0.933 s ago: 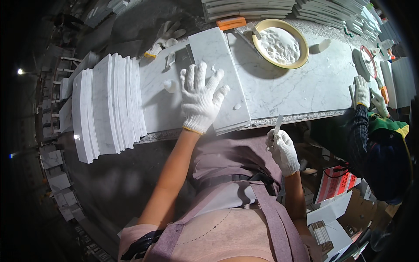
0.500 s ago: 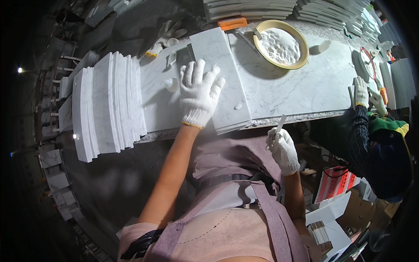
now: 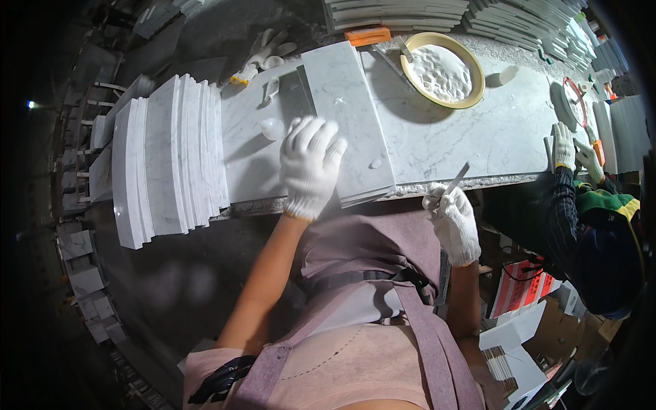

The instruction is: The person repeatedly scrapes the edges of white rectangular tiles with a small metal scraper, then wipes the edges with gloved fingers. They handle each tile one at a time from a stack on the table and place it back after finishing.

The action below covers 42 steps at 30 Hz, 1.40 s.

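Note:
A white knit glove covers my left hand (image 3: 311,167), which is over the left side of a grey-veined marble tile (image 3: 348,116). Its fingers are bent but somewhat apart, nothing visible in them; whether they touch the tile I cannot tell. This tile tops a small stack lying on the marble-topped bench (image 3: 437,150). A white smear and a small white lump show on its face. In front of the bench edge, my gloved right hand (image 3: 456,225) is closed on a thin flat blade (image 3: 458,179) pointing up and right. Beyond stands a yellow-rimmed bowl (image 3: 480,89) of white powdery material.
Upright marble tiles (image 3: 160,164) stand in a row at left. Near them are a translucent cup (image 3: 272,128) and loose gloves (image 3: 263,58). An orange block (image 3: 367,36) lies beyond. At right, a co-worker's gloved hand (image 3: 564,145) rests on the bench. More slabs (image 3: 396,14) are stacked behind.
My left hand has drawn back toward me, and its spread fingers have bent, uncovering the smear on the tile. My right hand has moved slightly right and up with the blade, which tilts further right.

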Each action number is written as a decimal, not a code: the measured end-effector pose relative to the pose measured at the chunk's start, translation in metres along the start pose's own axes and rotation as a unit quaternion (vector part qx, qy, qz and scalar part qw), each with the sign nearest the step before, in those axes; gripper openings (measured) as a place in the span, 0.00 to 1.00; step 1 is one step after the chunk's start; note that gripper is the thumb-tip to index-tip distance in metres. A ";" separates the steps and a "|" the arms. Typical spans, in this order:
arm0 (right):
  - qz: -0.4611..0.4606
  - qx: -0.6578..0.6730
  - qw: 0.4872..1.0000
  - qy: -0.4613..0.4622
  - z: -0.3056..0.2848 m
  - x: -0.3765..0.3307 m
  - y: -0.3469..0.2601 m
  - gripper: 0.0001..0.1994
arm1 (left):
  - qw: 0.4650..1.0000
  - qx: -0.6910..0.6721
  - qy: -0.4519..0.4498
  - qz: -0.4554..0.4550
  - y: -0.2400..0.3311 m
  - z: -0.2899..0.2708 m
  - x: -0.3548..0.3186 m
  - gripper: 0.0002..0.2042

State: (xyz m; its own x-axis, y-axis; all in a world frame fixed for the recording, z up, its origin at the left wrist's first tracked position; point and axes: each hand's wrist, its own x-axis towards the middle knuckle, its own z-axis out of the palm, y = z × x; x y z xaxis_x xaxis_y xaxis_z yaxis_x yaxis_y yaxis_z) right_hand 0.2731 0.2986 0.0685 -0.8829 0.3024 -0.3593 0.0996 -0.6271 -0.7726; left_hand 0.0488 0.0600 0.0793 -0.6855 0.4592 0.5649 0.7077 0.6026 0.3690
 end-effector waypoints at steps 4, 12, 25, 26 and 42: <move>-0.017 -0.119 0.993 0.015 0.025 0.014 -0.036 0.19 | 0.985 0.015 0.085 -0.147 -0.011 -0.023 -0.055 0.17; 0.029 -0.169 0.979 -0.111 0.085 0.067 -0.053 0.15 | 0.955 0.028 0.156 -0.252 -0.085 0.003 -0.058 0.35; 0.006 -0.255 0.966 -0.049 0.119 0.089 -0.047 0.25 | 0.937 0.061 0.120 -0.323 -0.098 0.019 -0.030 0.24; -0.014 -0.297 0.953 -0.058 0.121 0.093 -0.046 0.24 | 0.938 0.060 0.121 -0.319 -0.098 0.019 -0.030 0.23; -0.184 -0.731 0.653 -0.072 0.144 0.136 -0.048 0.18 | 0.944 0.044 0.125 -0.303 -0.097 0.017 -0.027 0.21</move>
State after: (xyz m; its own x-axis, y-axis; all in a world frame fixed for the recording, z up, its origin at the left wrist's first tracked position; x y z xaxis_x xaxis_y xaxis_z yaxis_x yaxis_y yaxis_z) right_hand 0.0824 0.2666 0.1320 -0.9939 0.1037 -0.0375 0.1084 0.8567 -0.5042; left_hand -0.0041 -0.0003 0.0154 -0.8901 -0.1488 0.4308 0.1742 0.7622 0.6234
